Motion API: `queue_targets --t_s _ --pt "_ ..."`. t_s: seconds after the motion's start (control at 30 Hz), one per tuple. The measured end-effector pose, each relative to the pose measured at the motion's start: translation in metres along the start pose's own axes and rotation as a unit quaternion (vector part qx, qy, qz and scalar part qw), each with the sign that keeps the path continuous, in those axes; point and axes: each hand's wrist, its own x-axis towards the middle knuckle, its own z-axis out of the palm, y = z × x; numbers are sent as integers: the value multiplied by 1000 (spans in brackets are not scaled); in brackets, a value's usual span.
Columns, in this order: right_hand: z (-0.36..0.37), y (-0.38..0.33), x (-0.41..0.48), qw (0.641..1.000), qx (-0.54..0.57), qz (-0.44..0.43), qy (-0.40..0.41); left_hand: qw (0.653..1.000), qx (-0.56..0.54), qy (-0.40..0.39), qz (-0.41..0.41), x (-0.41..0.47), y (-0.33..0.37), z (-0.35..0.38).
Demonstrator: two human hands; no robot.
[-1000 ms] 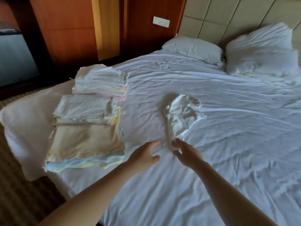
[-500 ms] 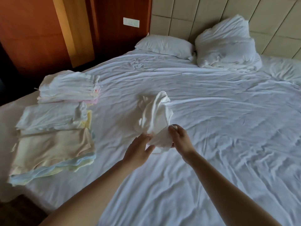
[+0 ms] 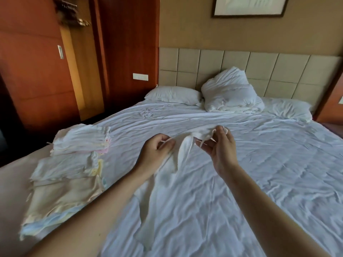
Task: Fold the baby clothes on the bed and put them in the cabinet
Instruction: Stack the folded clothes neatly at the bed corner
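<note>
The left hand (image 3: pixel 157 151) pinches one end of a white baby garment (image 3: pixel 182 154), the right hand (image 3: pixel 220 149) grips the other, held up over the bed (image 3: pixel 259 173) with the rest trailing down; three folded stacks (image 3: pixel 68 167) sit along the bed's left side, wardrobe (image 3: pixel 33 71) beyond

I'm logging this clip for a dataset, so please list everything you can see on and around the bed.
white garment: one, white, held above the bed's middle, hanging down towards the camera
folded stacks: three, white, cream and pastel, in a row along the bed's left edge
bed sheet: one, white, wrinkled, covering the bed
pillows: three, white, against the headboard
headboard: one, beige, padded
framed picture: one, dark frame, on the wall above
switch plate: one, white, left of the headboard
wood panelling: red-brown, left wall
left hand: pinches the garment's left end
right hand: pinches its right end
</note>
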Motion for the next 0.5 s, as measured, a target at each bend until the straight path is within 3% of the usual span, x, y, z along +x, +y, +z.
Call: queue_targets --t_s 0.1,0.27,0.5 --pt "4 -35 -10 999 34 -32 6 998 -4 -34 61 0 48 -9" --pt "-6 -61 -25 998 -5 -30 60 991 22 -104 86 -12 86 -6" --pt "-108 -8 -42 963 -224 -10 148 963 131 -229 -45 -67 -9 42"
